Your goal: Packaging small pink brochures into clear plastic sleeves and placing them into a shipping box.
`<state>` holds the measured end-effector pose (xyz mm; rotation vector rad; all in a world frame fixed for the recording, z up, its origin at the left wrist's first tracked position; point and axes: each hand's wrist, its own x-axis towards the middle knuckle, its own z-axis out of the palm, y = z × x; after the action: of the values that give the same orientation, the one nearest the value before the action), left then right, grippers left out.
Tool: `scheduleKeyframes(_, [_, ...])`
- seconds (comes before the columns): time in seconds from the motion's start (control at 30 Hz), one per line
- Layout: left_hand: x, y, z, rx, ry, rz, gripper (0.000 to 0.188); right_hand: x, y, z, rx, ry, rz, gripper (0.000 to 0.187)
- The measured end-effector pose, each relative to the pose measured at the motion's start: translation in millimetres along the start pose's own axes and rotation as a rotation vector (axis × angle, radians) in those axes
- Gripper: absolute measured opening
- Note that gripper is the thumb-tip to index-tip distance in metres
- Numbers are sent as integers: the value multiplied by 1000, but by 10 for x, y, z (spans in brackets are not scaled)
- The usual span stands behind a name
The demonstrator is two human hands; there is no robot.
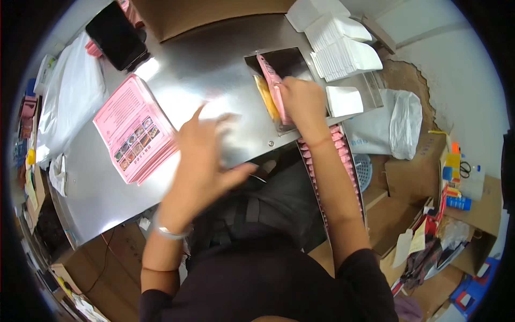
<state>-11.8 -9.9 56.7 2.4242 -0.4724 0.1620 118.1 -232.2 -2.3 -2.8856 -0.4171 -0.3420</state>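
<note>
Right hand (304,104) grips pink packet (272,88) at table opening (294,60), upper centre of frame. Left hand (203,153) blurred, spread, seemingly empty. Tight pinch could crumple packet; opening's rim could snag yellow packet (266,99).

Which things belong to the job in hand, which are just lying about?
Likely in the job:
pink packet, in the right hand
yellow packet beside it
pink printed stack
white folded pads

Likely lying about:
scissors
black-screened device
blue basket

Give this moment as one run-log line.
left hand: open, blurred, over metal table | right hand: gripping pink packet beside yellow packet | pink stack: on table
</note>
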Motion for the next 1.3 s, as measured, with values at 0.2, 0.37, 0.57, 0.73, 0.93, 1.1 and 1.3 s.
scheduleKeyframes(0.2, [-610,-848,-811,391,41,-306,57,-471,182,-348,-353,406,223,23])
scheduleKeyframes(0.37, [-467,-700,-681,295,-37,-290,57,-612,336,-377,488,675,425,30])
scheduleKeyframes(0.57, [-321,-735,-744,314,46,-306,48,313,514,-730,59,716,7,27])
scheduleKeyframes(0.73, [-507,-1034,-371,647,223,-444,31,406,679,-471,-248,608,-66,27])
scheduleKeyframes(0.93, [-237,-935,-312,420,350,-277,22,490,875,-652,-164,504,23,24])
scheduleKeyframes(1.1, [85,-180,566,195,113,13,55,484,1005,-859,-23,403,-124,21])
scheduleKeyframes(1.3, [-33,-215,397,178,-13,13,46,-173,150,-740,87,475,-411,38])
